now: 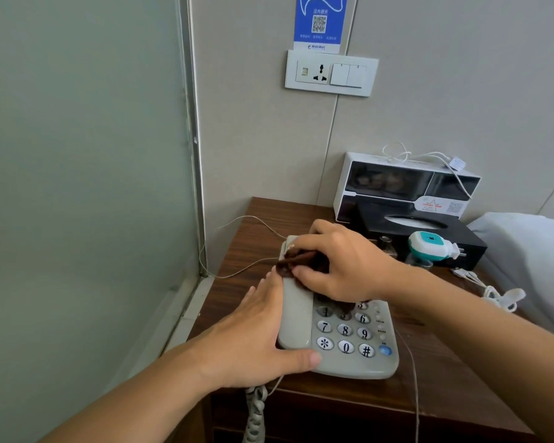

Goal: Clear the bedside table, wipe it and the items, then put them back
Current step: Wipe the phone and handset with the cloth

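A: Telephone (349, 340) — where does it sit?
B: At the near edge of the wooden surface (454, 391), its coiled cord (256, 414) hanging over that edge.
A: And the hands?
B: The left hand (253, 340) lies against the left side of the handset (296, 314), fingers straight along it, thumb across the near end. The right hand (343, 266) is over the far end of the handset, fingers curled round a dark brown cloth (296, 262) pressed onto it.
A: Behind that?
B: A black tissue box (429, 231) toward the far right corner, a white and teal plug-in device (432, 247) just in front of it, and a white box (406, 187) against the wall. A white cable (490, 289) lies at the right edge.
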A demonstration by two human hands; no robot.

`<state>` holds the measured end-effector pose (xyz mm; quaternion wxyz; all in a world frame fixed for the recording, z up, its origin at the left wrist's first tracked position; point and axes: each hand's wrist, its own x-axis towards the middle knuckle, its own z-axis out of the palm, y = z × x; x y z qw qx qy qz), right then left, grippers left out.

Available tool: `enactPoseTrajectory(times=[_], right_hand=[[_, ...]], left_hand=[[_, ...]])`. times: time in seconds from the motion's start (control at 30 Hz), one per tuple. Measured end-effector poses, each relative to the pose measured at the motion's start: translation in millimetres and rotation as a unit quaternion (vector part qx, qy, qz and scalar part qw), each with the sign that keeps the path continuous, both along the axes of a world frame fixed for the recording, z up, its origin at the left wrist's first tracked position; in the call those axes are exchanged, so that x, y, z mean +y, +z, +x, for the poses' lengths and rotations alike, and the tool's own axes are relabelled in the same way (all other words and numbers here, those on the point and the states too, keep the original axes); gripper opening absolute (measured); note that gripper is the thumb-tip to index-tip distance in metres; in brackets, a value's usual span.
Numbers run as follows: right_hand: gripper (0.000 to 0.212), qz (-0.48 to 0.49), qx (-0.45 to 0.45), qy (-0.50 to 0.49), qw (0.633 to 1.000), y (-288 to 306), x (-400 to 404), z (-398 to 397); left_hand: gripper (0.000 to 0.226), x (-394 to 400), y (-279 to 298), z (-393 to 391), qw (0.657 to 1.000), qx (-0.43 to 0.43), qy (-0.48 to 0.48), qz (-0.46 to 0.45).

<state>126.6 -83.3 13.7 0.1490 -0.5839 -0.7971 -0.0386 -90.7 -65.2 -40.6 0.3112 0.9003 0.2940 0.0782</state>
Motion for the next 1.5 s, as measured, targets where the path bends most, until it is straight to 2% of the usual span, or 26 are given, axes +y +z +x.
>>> enactPoseTrajectory(times=[0.07, 0.2, 0.27, 0.33, 0.43, 0.63, 0.73, 0.87, 1.03, 1.13, 1.2, 1.27, 1.37, 1.5], right_hand=[[0.032, 0.003, 0.008, -0.054, 0.999, 4, 20, 3], [0.009, -0.053, 0.040, -0.139, 0.988, 11, 66, 19], [0.014, -0.044, 0.049, -0.161, 0.985, 11, 69, 27], [0.021, -0.005, 0.082, -0.175, 0.981, 12, 58, 32], [0.015, 0.063, 0.128, -0.174, 0.974, 10, 34, 39], [0.020, 0.144, 0.133, -0.142, 0.970, 5, -14, 38], [0.023, 0.159, 0.139, -0.126, 0.969, 8, -32, 36], [0.022, 0.165, 0.157, -0.112, 0.967, 10, -49, 38], [0.030, 0.186, 0.179, -0.095, 0.962, 10, -58, 33], [0.029, 0.202, 0.189, -0.077, 0.958, 12, -57, 21], [0.030, 0.208, 0.195, -0.066, 0.956, 14, -55, 13], [0.032, 0.210, 0.191, -0.057, 0.957, 17, -52, 4], [0.035, 0.216, 0.189, -0.048, 0.957, 20, -48, -5], [0.035, 0.232, 0.192, -0.037, 0.953, 21, -43, -17]], left_hand=[[0.128, -4, 4, 0, 1.000, 0.023, 0.013, 0.000], [0.132, -10, 12, -1, 0.998, 0.047, 0.041, 0.029], [0.135, -13, 14, 2, 0.994, 0.045, 0.087, 0.058], [0.120, -17, 17, 10, 0.980, 0.017, 0.156, 0.120], [0.087, -24, 21, 30, 0.954, 0.009, 0.222, 0.200], [0.065, -23, 30, 44, 0.944, 0.030, 0.203, 0.260], [0.052, -18, 34, 39, 0.959, 0.013, 0.168, 0.229], [0.047, -5, 35, 26, 0.965, -0.039, 0.165, 0.203], [0.037, 5, 31, -9, 0.972, -0.159, 0.095, 0.148], [0.037, 4, 32, -22, 0.967, -0.203, 0.084, 0.128], [0.043, 3, 32, -25, 0.961, -0.243, 0.101, 0.088], [0.048, 1, 31, -26, 0.946, -0.301, 0.122, 0.008], [0.034, 0, 31, -25, 0.905, -0.392, 0.131, -0.097], [0.043, 2, 32, -24, 0.874, -0.435, 0.137, -0.168]])
